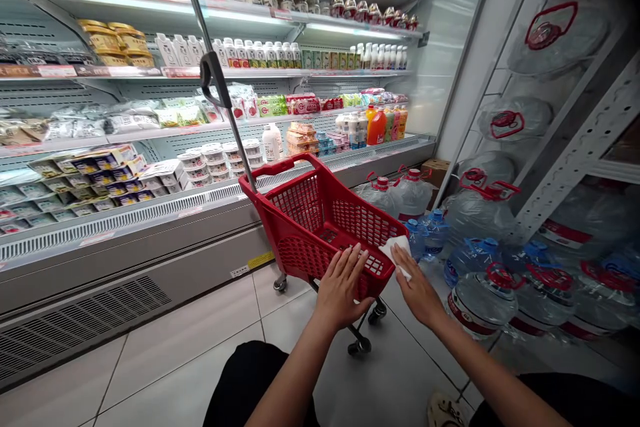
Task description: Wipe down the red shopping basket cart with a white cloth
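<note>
A small red plastic shopping cart [305, 250] with a tall metal pole [233, 120] stands on wheels in front of me. My left hand [341, 290] lies on the near rim of its basket, fingers stretched out and holding nothing. At the cart's right corner, my right hand [416, 287] presses a crumpled white cloth or tissue [396, 250] against the rim. Part of the white piece is hidden under the fingers. The basket's visible inside shows only red lattice walls and floor.
A refrigerated display case [200, 227] with dairy and drinks runs behind the cart. Large water bottles [483, 300] with red handles crowd the floor at the right, below a white metal rack [575, 147]. Pale tiles [200, 347] cover the floor.
</note>
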Demonstrator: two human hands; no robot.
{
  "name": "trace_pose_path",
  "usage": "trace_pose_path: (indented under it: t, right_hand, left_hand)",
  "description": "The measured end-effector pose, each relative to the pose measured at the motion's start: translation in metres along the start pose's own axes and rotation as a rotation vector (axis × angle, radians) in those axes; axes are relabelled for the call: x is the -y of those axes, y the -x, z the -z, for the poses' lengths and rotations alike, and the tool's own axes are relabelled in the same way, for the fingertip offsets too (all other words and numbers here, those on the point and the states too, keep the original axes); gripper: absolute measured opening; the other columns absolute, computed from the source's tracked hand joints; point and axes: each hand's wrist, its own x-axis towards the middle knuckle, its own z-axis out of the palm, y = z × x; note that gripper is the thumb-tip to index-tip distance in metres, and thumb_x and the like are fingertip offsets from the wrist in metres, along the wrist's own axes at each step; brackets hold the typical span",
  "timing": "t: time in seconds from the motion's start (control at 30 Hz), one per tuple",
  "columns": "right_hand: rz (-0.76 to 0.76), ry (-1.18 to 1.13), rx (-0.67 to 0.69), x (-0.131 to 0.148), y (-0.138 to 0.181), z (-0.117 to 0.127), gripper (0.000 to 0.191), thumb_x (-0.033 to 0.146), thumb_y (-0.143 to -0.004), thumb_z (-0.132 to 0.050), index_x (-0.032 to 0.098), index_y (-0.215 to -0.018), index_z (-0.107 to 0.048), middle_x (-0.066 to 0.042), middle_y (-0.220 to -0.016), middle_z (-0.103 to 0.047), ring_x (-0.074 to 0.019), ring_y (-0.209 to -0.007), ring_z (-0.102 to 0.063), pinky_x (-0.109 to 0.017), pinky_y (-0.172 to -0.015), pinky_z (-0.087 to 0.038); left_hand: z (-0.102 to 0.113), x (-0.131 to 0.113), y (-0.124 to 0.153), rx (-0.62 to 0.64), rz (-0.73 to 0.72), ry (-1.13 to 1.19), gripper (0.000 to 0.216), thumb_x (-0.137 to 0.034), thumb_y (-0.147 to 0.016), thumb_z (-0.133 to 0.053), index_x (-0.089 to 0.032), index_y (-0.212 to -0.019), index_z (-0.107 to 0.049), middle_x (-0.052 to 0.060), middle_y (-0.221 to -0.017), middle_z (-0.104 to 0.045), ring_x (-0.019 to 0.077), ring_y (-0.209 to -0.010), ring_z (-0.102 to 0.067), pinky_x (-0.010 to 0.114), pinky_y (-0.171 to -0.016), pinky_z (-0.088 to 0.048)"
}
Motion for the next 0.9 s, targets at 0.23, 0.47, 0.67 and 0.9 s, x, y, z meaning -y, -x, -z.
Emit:
trace_pose_path:
  t: [0.23, 0.47, 0.67, 0.9]
  right_hand:
    - [0.044, 0.049, 0.040, 0.060, 0.039, 0.006, 0.062, 0.034, -0.110, -0.025, 0.034, -0.168, -0.003, 0.000, -0.173, -0.022, -0.0219, -0.159, -0.023, -0.051, -0.128, -0.031]
    - [0.155, 0.202, 0.027, 0.032, 0.017, 0.014, 0.063, 0.032, -0.110, -0.028, 0.035, -0.168, -0.005, 0.001, -0.170, -0.031, -0.0214, -0.155, -0.033, -0.053, -0.129, -0.028]
    - [0.090, 0.217, 0.024, -0.007, 0.001, 0.016, 0.061, 0.032, -0.109, -0.025, 0.034, -0.168, -0.008, 0.000, -0.167, -0.037, -0.0192, -0.152, -0.039, -0.050, -0.125, -0.036]
    - [0.053, 0.125, -0.011, 0.014, -0.022, -0.001, 0.057, 0.035, -0.110, -0.024, 0.030, -0.167, -0.023, -0.002, -0.165, -0.042, -0.0212, -0.152, -0.039, -0.051, -0.126, -0.035]
  left_hand:
    - [-0.007, -0.011, -0.007, -0.006, -0.041, 0.051, 0.108, -0.045, -0.087, -0.066, -0.018, -0.168, 0.000, 0.005, -0.176, -0.006, 0.0247, -0.162, -0.011, 0.044, -0.133, -0.011]
    - [0.002, 0.017, -0.014, 0.028, -0.059, 0.037, 0.103, -0.051, -0.092, -0.064, -0.025, -0.169, 0.000, 0.004, -0.176, -0.009, 0.0231, -0.162, -0.014, 0.045, -0.133, -0.014]
    - [0.027, 0.073, 0.004, -0.221, 0.376, -0.150, 0.087, -0.051, -0.092, -0.068, -0.040, -0.165, -0.024, -0.001, -0.176, -0.005, 0.0387, -0.161, 0.001, 0.068, -0.128, -0.005]
    - [0.029, 0.067, 0.004, -0.211, 0.383, -0.142, 0.084, -0.046, -0.085, -0.076, -0.037, -0.160, -0.040, -0.002, -0.177, -0.005, 0.0470, -0.158, 0.012, 0.071, -0.128, -0.011]
